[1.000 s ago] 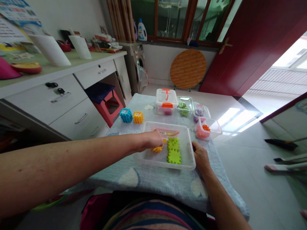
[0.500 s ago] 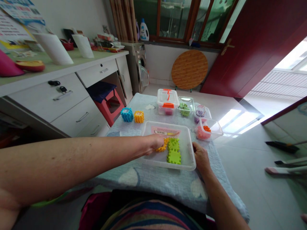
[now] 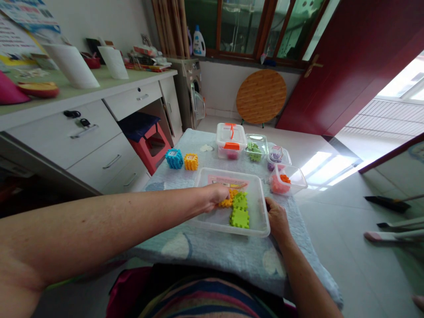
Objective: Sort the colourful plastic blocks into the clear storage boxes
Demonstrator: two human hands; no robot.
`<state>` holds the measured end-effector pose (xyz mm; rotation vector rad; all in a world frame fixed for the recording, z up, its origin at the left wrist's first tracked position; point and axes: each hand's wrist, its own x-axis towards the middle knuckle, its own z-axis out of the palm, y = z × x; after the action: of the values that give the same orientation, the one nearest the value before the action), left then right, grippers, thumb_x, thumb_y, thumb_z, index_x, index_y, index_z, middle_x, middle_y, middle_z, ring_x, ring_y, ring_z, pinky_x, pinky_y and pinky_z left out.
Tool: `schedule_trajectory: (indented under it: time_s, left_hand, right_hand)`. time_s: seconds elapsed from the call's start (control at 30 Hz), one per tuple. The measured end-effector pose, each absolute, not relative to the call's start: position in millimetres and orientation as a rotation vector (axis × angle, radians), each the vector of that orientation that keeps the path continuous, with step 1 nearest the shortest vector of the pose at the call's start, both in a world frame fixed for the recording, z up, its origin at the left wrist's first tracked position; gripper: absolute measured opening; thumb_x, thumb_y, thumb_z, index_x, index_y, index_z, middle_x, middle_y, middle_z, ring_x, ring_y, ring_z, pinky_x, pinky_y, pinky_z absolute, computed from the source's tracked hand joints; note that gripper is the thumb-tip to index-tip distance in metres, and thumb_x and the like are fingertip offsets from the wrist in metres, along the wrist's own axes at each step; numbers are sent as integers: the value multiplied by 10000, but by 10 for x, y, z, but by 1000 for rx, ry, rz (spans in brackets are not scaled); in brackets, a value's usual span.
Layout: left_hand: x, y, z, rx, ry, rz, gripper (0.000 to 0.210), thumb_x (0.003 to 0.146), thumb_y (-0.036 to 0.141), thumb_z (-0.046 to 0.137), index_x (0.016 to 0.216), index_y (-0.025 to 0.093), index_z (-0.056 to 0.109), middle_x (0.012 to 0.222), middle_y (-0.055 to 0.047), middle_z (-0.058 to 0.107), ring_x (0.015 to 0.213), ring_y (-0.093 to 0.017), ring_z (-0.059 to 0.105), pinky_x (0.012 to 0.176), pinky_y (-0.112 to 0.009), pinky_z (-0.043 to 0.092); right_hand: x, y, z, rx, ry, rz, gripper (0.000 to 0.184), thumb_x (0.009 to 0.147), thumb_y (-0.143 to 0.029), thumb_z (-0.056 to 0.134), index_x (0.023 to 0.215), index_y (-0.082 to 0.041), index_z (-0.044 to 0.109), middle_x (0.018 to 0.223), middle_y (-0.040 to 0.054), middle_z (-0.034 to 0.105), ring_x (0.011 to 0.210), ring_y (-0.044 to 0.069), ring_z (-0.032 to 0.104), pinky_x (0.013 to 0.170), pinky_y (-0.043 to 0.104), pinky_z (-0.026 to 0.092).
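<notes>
A clear plastic tray (image 3: 212, 225) lies on the cloth-covered table in front of me. Inside it are green interlocking building blocks (image 3: 240, 218) with notched edges, and orange-yellow notched blocks (image 3: 226, 202) sit against their left side. My left hand (image 3: 217, 196) reaches into the tray with curled fingers closed on the orange-yellow blocks, partly covering them. At the tray's right rim, my right hand (image 3: 277, 217) grips the edge; some of its fingertips are hidden.
Beyond the tray stand a blue block cube (image 3: 174, 158) and a yellow cube (image 3: 191, 162). A lidded box with orange clips (image 3: 231, 152) and clear containers of green (image 3: 255, 152), purple (image 3: 274, 160) and orange-red pieces (image 3: 280, 184) line the table's far right. Drawers (image 3: 96, 154) flank the left.
My left hand has shifted slightly right with the orange-yellow blocks, which now lie closer against the green ones. My right hand stays on the tray's rim.
</notes>
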<state>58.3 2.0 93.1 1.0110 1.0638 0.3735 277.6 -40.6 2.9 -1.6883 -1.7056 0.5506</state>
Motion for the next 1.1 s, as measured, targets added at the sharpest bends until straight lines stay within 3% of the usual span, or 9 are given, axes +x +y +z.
schedule_trajectory:
  time_s: [0.13, 0.3, 0.47, 0.53, 0.63, 0.73, 0.87, 0.97, 1.1]
  left_hand:
    - [437, -7, 1096, 1185, 1262, 266, 423, 786, 212, 539, 1191, 181, 656, 1144, -92, 735, 1020, -223, 677, 786, -307, 561]
    - [76, -59, 1622, 1591, 1324, 319, 554, 831, 200, 481, 1381, 136, 493, 1328, -149, 626, 1197, -226, 603, 929, -330, 523]
    - [-532, 279, 1958, 2146, 1370, 402, 612, 872, 177, 409, 1481, 201, 347, 1417, -100, 552, 1269, -208, 536, 1004, -356, 473]
    - [-745, 509, 1893, 2259, 1455, 403, 635, 855, 198, 447, 1481, 184, 342, 1459, -117, 511, 1326, -234, 487, 1051, -368, 433]
    - [-893, 816, 1629, 2420, 1523, -8, 698, 794, 212, 557, 1460, 114, 372, 1503, -176, 458, 1375, -277, 442, 1108, -359, 365]
    - [-835, 1012, 1334, 2468, 1595, -258, 832, 681, 183, 686, 1453, 114, 384, 1520, -196, 435, 1403, -321, 400, 1133, -391, 328]
    - [-674, 1172, 1089, 2443, 1764, -552, 1051, 600, 174, 785, 1515, 166, 269, 1566, -207, 363, 1463, -323, 297, 1190, -453, 188]
    - [-624, 1288, 1000, 2397, 1840, -630, 1078, 576, 154, 801, 1510, 223, 268, 1547, -184, 408, 1486, -352, 236, 1186, -557, 68]
    - [-637, 1437, 907, 2354, 1847, -682, 1050, 540, 134, 821, 1466, 262, 343, 1471, -158, 517, 1468, -361, 279, 1170, -595, 24]
  right_hand:
    - [2778, -404, 25, -1693, -1704, 551, 312, 820, -364, 465, 810, -195, 726, 720, 52, 723, 660, 214, 644, 595, 284, 453]
    - [2777, -406, 12, -1683, -1696, 567, 299, 819, -361, 476, 827, -197, 726, 735, 52, 725, 687, 222, 653, 612, 289, 463]
    - [2767, -410, 10, -1698, -1696, 582, 279, 805, -370, 508, 837, -198, 726, 749, 58, 731, 662, 224, 644, 607, 301, 462]
    - [2760, -410, 21, -1699, -1686, 596, 282, 806, -377, 500, 818, -201, 721, 731, 60, 726, 644, 224, 639, 593, 300, 458]
    - [2750, -410, 45, -1682, -1672, 593, 298, 814, -387, 475, 779, -203, 707, 727, 66, 721, 661, 232, 650, 611, 306, 468]
    - [2742, -410, 70, -1677, -1662, 592, 306, 808, -397, 480, 769, -200, 711, 723, 67, 719, 664, 238, 657, 614, 308, 469]
    - [2739, -410, 84, -1673, -1661, 605, 316, 808, -405, 494, 794, -195, 729, 725, 66, 722, 662, 238, 660, 604, 304, 465]
    - [2741, -408, 79, -1676, -1669, 604, 331, 817, -410, 484, 801, -191, 731, 719, 63, 716, 657, 237, 656, 604, 306, 464]
    - [2748, -404, 60, -1678, -1665, 614, 339, 826, -413, 478, 819, -187, 731, 721, 64, 714, 655, 233, 652, 600, 301, 465]
